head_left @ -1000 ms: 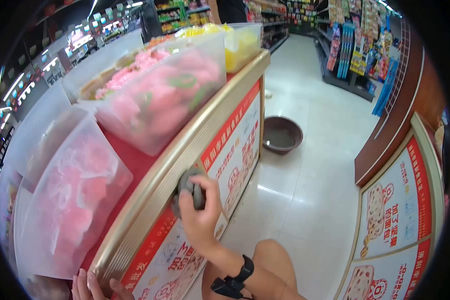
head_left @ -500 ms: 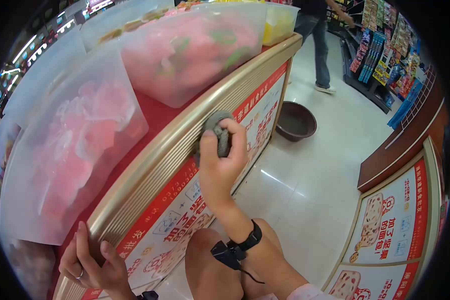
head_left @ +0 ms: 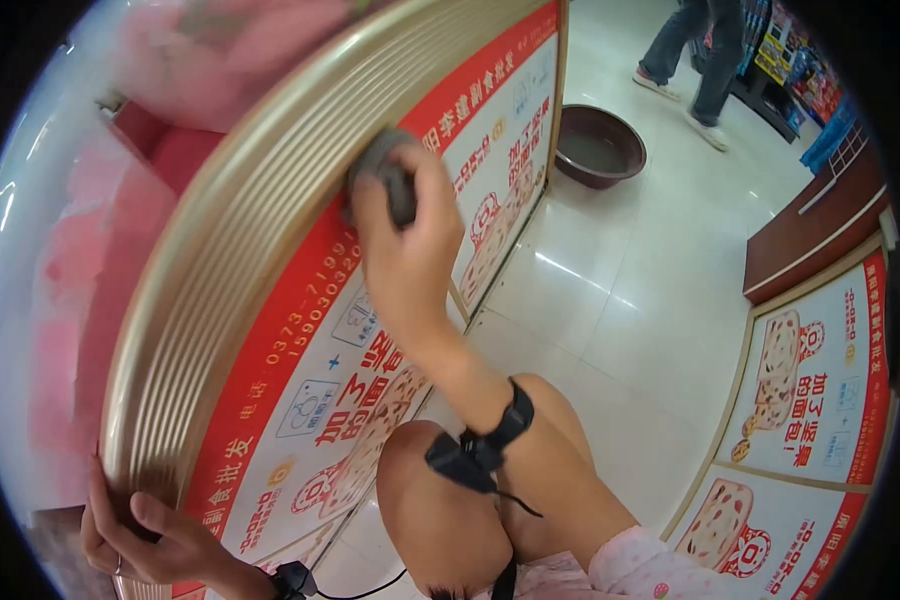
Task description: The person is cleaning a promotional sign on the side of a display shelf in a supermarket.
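My right hand (head_left: pixel 410 265) is closed on a bunched dark grey cloth (head_left: pixel 401 198). It presses the cloth against the ridged gold trim (head_left: pixel 220 220) along the top front of a display counter, where the trim meets the red strip of the printed front panel (head_left: pixel 360 350). Part of the cloth is hidden by my fingers. At the lower left, my left hand (head_left: pixel 160 545) grips the near end of that trim, fingers hooked over the top and thumb on the front. A ring is on one of its fingers.
Translucent bins with pink-wrapped goods (head_left: pixel 80 260) stand on the counter. A dark brown basin (head_left: pixel 625 165) holding liquid sits on the tiled floor (head_left: pixel 610 280). Beyond it are a person's legs (head_left: pixel 715 75). Another panelled counter (head_left: pixel 800 380) is at right, and my knees are below.
My view has dropped closer to the counter front. The cloth and right hand remain at the trim, and the left hand keeps its grip. The person in the background has changed stride.
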{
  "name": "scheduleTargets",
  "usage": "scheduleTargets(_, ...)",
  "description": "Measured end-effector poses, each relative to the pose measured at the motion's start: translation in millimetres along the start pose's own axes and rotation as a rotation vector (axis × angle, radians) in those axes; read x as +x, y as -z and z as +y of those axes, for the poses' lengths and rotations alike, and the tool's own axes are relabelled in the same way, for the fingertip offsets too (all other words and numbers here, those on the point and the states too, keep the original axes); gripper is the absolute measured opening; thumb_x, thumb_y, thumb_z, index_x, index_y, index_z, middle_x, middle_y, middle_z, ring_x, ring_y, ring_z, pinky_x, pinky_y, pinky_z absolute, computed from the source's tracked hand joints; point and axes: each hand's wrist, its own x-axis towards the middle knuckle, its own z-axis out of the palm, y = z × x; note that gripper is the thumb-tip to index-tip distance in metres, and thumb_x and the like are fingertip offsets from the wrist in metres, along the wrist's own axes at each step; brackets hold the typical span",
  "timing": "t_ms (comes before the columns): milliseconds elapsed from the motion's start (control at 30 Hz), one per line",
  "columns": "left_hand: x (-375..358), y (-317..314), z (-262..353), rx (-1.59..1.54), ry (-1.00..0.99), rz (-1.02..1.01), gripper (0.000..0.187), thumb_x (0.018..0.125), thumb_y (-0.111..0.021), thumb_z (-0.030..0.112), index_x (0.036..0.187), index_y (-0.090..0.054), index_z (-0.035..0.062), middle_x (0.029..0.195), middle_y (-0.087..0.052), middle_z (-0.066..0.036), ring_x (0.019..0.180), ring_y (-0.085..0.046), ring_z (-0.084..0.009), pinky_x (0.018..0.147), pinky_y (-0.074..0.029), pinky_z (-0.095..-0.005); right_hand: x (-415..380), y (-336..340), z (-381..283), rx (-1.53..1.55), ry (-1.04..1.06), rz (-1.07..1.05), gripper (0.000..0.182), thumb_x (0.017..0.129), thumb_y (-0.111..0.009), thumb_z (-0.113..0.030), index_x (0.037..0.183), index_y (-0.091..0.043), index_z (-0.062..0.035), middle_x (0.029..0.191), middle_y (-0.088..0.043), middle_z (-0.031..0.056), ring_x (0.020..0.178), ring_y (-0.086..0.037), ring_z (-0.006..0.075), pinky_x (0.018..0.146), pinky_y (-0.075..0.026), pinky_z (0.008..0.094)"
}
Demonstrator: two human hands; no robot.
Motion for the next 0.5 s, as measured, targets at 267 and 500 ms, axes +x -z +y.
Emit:
scheduleTargets(267, -3, -6, -9, 0.087, -0.058, 0.052, 0.035, 0.099, -0.048, 0.033, 0.112, -0.069, 0.0080, 0.100, -0.067, -0.006, 0.093, -0.059, -0.0166, 0.075, -0.053, -0.0295, -103, 10, -18, -0.041, 0.304, -0.450, 0.031, 0.066, -0.072, -0.014, 0.092, -0.058, -0.0050, 0.089, -0.056, 0.0136, 0.079, -0.057, 0.0307, 0.071, -0.048, 0.0445)
scheduleTargets(500, 12, -16, 20, 0.048, -0.090, 0.130, 0.048, 0.098, -0.042, 0.045, 0.105, -0.068, 0.0054, 0.086, -0.053, -0.006, 0.082, -0.052, -0.0203, 0.070, -0.048, -0.0358, 6, -2, 27, -0.050, 0.203, 0.026, 0.013, 0.078, -0.062, -0.008, 0.087, -0.055, -0.0017, 0.076, -0.057, 0.0153, 0.067, -0.056, 0.0340, 0.059, -0.044, 0.0404)
